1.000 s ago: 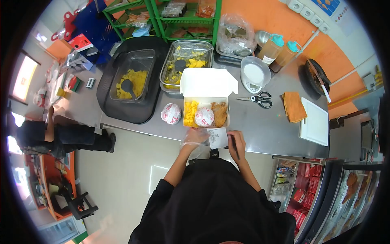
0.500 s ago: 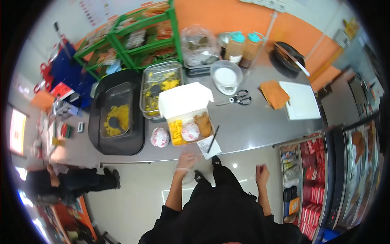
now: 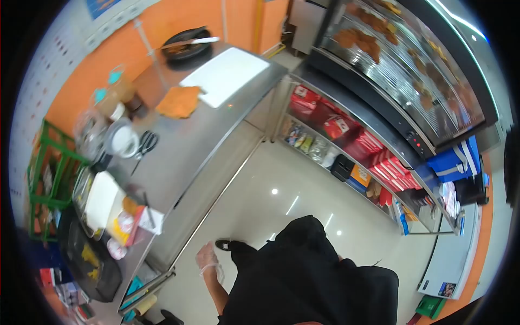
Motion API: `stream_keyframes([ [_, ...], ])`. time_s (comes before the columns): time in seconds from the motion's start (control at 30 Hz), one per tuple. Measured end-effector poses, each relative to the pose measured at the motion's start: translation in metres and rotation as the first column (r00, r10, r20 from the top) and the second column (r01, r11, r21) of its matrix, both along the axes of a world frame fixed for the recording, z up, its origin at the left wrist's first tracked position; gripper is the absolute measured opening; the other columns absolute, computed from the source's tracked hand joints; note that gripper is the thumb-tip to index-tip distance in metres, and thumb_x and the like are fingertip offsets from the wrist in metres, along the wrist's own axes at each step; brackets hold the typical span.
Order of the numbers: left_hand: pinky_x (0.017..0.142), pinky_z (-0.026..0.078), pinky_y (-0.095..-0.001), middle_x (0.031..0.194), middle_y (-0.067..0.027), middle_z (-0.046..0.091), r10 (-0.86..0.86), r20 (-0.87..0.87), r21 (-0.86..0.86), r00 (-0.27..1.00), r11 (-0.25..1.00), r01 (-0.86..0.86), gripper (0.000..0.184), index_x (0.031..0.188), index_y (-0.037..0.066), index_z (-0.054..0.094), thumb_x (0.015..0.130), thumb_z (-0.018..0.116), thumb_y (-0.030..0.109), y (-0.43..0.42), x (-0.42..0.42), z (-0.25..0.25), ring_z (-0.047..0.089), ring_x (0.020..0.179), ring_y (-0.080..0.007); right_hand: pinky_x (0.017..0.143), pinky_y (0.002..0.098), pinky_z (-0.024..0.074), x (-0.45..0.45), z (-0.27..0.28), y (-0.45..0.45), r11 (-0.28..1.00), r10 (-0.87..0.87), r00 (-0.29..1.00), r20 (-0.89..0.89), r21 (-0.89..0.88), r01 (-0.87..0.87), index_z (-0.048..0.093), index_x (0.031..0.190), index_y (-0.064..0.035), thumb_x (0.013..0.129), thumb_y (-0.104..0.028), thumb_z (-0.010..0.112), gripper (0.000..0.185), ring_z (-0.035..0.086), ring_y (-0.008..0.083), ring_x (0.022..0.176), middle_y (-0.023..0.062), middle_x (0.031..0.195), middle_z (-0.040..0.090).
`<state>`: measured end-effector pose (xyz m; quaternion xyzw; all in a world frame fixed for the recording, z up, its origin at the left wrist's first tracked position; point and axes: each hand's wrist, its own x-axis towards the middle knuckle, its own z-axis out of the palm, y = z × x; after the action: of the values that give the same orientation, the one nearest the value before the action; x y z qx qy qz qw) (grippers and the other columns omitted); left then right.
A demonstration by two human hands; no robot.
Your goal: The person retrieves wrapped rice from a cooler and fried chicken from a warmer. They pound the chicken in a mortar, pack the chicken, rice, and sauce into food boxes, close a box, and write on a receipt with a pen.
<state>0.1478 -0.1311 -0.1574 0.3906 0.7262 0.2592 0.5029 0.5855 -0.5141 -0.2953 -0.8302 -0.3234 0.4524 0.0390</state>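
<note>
So the food box (image 3: 103,201) sits lid up at the left of the frame, up and left of the gloved left hand (image 3: 206,257), the only one showing. That hand's over the floor (image 3: 244,195), apart from the counter (image 3: 184,141), nothing visible in it; can't tell if it's open or closed. Right hand's out of sight, so no clue there. Slip (image 3: 157,223) and pen (image 3: 151,218) lie at the box's hand side, by the counter edge. Box plus lid run upper left to lower right, bare counter above right.

The white board (image 3: 225,77) lay on the desk (image 3: 187,142), touching the orange cloth (image 3: 179,102); the gloved left hand (image 3: 206,257) hung over the floor (image 3: 271,184).
</note>
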Motion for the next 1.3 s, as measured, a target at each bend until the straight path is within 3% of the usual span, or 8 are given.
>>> stream_keyframes([
  [0.17, 0.04, 0.029, -0.0314, 0.049, 0.0013, 0.04, 0.293, 0.219, -0.028, 0.931, 0.955, -0.294, 0.039, 0.06, 0.011, 0.049, 0.086, 0.057, 0.04, -0.049, 0.155, 0.005, 0.037, 0.041, -0.0124, 0.068, 0.0386, 0.0554, 0.208, -0.054, 0.069, 0.854, 0.13, 0.99, -0.054, -0.502, -0.139, 0.067, 0.088, 0.0006, 0.081, -0.014, 0.052, 0.022, 0.069, 0.0299, 0.082, 0.0201, 0.086, 0.068],
  [0.43, 0.042, 0.041, -0.0341, 0.061, -0.0052, 0.056, 0.618, 0.176, -0.615, 0.766, 0.677, -0.404, 0.033, 0.071, 0.011, 0.054, 0.094, 0.049, 0.035, -0.194, 0.375, -0.206, 0.051, 0.047, -0.021, 0.079, 0.0459, 0.0462, 0.399, -0.086, 0.288, 0.81, -0.026, 0.637, 0.771, 0.389, -0.438, 0.058, 0.098, -0.005, 0.082, -0.02, 0.059, 0.022, 0.056, 0.0327, 0.095, 0.0148, 0.099, 0.059],
  [0.77, 0.035, 0.019, -0.0233, 0.049, 0.0041, 0.033, 0.906, 0.355, -0.507, 0.229, 0.392, -0.768, 0.044, 0.059, 0.018, 0.04, 0.092, 0.047, 0.046, -0.203, 0.381, -0.209, 0.028, 0.038, -0.009, 0.091, 0.0444, 0.0435, 0.432, -0.074, 0.618, 0.508, 0.105, 0.709, 0.698, 0.575, -0.641, 0.051, 0.119, -0.003, 0.079, -0.004, 0.056, 0.04, 0.049, 0.0382, 0.112, 0.0211, 0.113, 0.052],
  [0.9, 0.035, 0.021, -0.0243, 0.049, 0.0031, 0.033, 0.857, 0.451, -0.444, 0.249, 0.457, -0.771, 0.037, 0.063, 0.017, 0.043, 0.091, 0.049, 0.041, -0.118, 0.4, -0.239, 0.028, 0.038, -0.0103, 0.095, 0.0462, 0.0412, 0.466, -0.111, 0.714, 0.44, -0.196, 0.369, 0.908, 0.418, -0.795, 0.055, 0.113, -0.005, 0.081, -0.007, 0.059, 0.033, 0.048, 0.0393, 0.113, 0.0221, 0.121, 0.05],
  [1.03, 0.038, 0.029, -0.0235, 0.056, -0.0006, 0.044, 0.861, 0.192, -0.382, 0.472, 0.508, -0.772, 0.012, 0.076, 0.016, 0.056, 0.085, 0.049, 0.019, -0.029, 0.432, -0.222, 0.039, 0.043, -0.0131, 0.103, 0.0475, 0.0345, 0.452, -0.1, 0.725, 0.671, 0.032, 0.55, 0.835, 0.389, -0.631, 0.054, 0.123, -0.0083, 0.079, -0.009, 0.063, 0.046, 0.04, 0.0424, 0.124, 0.0253, 0.133, 0.041],
  [1.13, 0.047, 0.04, -0.0253, 0.073, -0.0013, 0.053, 0.156, -0.129, 0.294, 0.979, 0.949, -0.113, 0.007, 0.085, 0.012, 0.06, 0.084, 0.054, 0.008, -0.003, 0.435, -0.213, 0.05, 0.059, -0.0135, 0.085, 0.0431, 0.0475, 0.373, -0.055, 0.651, 0.266, 0.03, 0.609, 0.792, 0.581, -0.769, 0.052, 0.119, -0.0088, 0.086, -0.013, 0.058, 0.034, 0.056, 0.0302, 0.102, 0.0185, 0.105, 0.056],
  [1.23, 0.066, 0.048, -0.0286, 0.089, -0.0033, 0.056, 0.661, 0.429, -0.529, 0.616, 0.737, -0.421, 0.012, 0.095, 0.006, 0.058, 0.086, 0.064, 0.011, 0.068, 0.436, -0.085, 0.055, 0.077, -0.0129, 0.084, 0.0423, 0.0473, 0.274, 0.012, 0.606, 0.312, 0.391, 0.795, 0.464, 0.746, -0.589, 0.053, 0.113, -0.0081, 0.086, -0.015, 0.06, 0.029, 0.056, 0.0299, 0.098, 0.0183, 0.102, 0.056],
  [1.3, 0.072, 0.049, -0.029, 0.089, -0.0032, 0.056, 0.485, 0.632, -0.221, 0.604, 0.86, -0.46, 0.046, 0.112, 0.005, 0.052, 0.078, 0.077, 0.024, 0.06, 0.432, -0.087, 0.054, 0.08, -0.0128, 0.084, 0.0418, 0.0471, 0.209, 0.072, 0.584, 0.331, 0.632, 0.739, 0.234, 0.78, -0.531, 0.053, 0.108, -0.0076, 0.086, -0.016, 0.06, 0.025, 0.057, 0.0296, 0.096, 0.0182, 0.099, 0.056],
])
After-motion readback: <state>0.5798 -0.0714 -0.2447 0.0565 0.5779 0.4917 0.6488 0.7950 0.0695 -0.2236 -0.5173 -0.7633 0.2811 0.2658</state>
